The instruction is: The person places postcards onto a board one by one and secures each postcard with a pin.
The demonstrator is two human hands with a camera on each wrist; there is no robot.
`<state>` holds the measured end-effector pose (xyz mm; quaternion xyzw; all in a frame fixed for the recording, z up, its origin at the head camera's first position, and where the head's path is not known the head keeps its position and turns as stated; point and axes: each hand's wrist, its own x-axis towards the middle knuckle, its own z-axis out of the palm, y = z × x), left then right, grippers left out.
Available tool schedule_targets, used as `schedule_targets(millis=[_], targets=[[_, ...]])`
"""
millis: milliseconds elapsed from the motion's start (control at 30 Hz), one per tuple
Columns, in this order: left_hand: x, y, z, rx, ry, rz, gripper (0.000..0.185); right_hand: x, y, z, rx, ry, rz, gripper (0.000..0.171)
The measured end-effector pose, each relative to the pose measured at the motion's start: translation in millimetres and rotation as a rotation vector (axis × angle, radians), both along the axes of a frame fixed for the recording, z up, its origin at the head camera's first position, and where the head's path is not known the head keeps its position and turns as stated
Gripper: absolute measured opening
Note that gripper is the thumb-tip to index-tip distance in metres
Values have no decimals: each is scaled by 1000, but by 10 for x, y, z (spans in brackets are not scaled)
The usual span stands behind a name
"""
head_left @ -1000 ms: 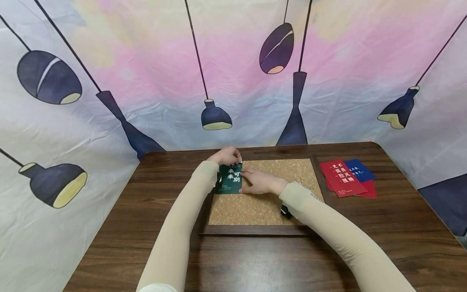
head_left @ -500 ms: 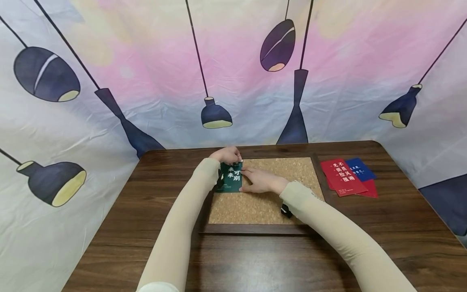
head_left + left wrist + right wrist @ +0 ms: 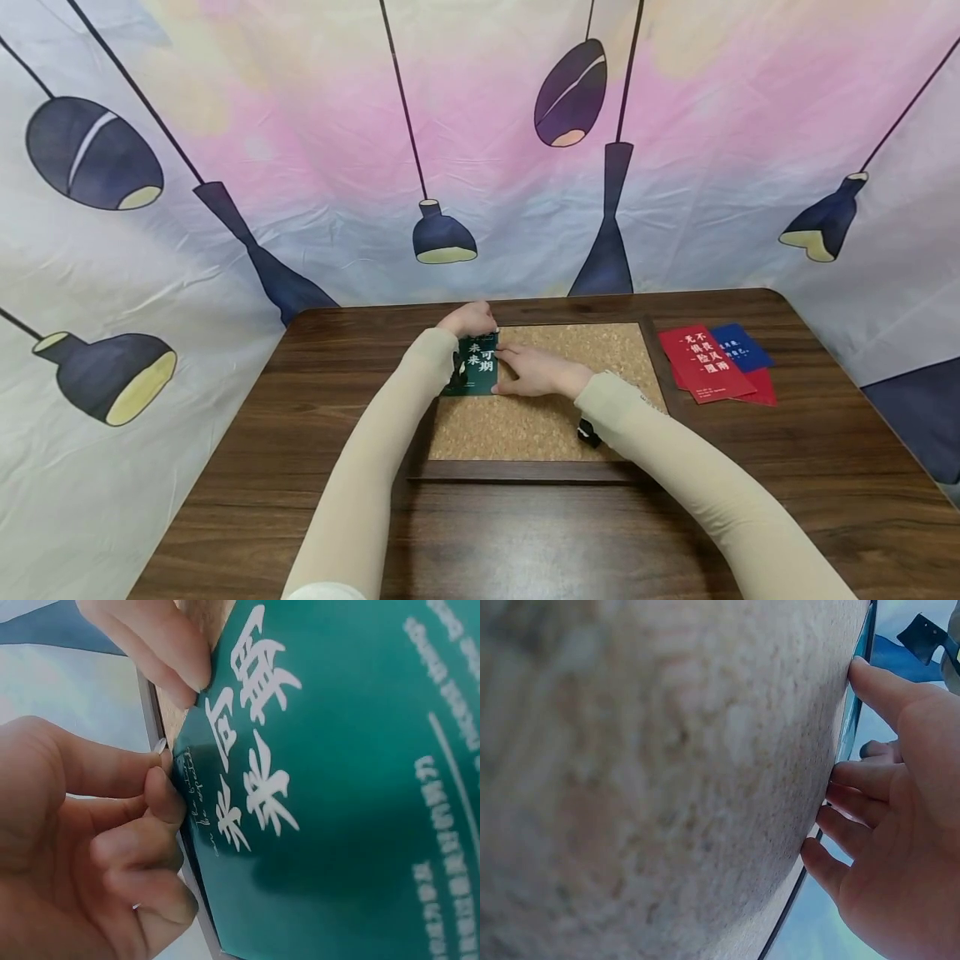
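Observation:
A dark green card (image 3: 472, 375) with white characters lies on the upper left of the framed cork board (image 3: 525, 429). My left hand (image 3: 468, 319) is at its top right corner. In the left wrist view, thumb and index finger pinch a small silvery pushpin (image 3: 160, 746) at that edge, its point hidden; the other fingers (image 3: 150, 900) are curled in over the card's top edge. My right hand (image 3: 536, 371) rests on the cork, its fairly straight fingertips (image 3: 844, 772) along the card's right edge, thumb and fingers spread.
Right of the board, two red cards (image 3: 705, 367) and a blue card (image 3: 738, 346) lie overlapping on the brown wooden table (image 3: 555, 542). Behind the table hangs a cloth (image 3: 510, 183) printed with lamps. A dark wooden frame (image 3: 525, 472) edges the cork.
My left hand has shifted slightly right at the card's top corner, and its wrist has turned a little. The right hand and the card stay in place. The head view has tilted slightly.

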<state>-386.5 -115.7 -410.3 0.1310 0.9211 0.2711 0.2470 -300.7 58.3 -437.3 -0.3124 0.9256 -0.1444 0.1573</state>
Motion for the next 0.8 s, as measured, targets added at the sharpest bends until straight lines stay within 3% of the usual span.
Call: schedule_targets(millis=[100,233,300,433,567,800], targets=[[-3,-8,-10,12,-20,10,14,3,-3,1,1,-6,0,80],[-19,-10,-13,28,-33,8,37,5,-2,12,-6,-13,-8,80],[-24,-6,-12,39,-40,21,39,5,-1,18,-8,-13,-8,80],[14,19,8,71,-81,103,14,8,1,20,-8,-10,-4,80],[83,61,14,125,-93,193,51,0,1,8,-6,-15,-7,81],[190,106,2,207,-88,270,55,-7,6,-8,-13,-17,-10,81]])
